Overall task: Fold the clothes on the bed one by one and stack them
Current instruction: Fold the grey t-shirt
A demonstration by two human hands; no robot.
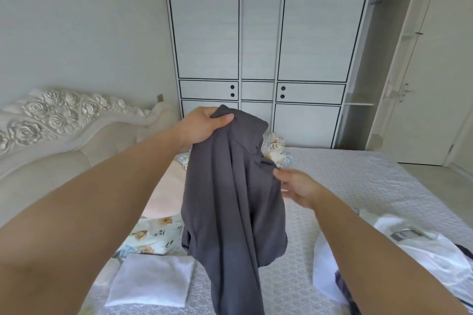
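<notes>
My left hand grips the grey shirt; my right hand pinches its edge. A folded white garment lies on the bed (wardrobe behind).

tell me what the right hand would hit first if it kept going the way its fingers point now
The right hand points forward-left at the dark grey shirt, which its fingertips already pinch. So it would press into that hanging shirt first; past it, probably the floral pillow, though depth is unclear.

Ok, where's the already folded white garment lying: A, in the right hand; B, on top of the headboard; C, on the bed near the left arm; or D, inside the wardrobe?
C: the folded white garment lies flat on the bed below the left forearm.
</notes>
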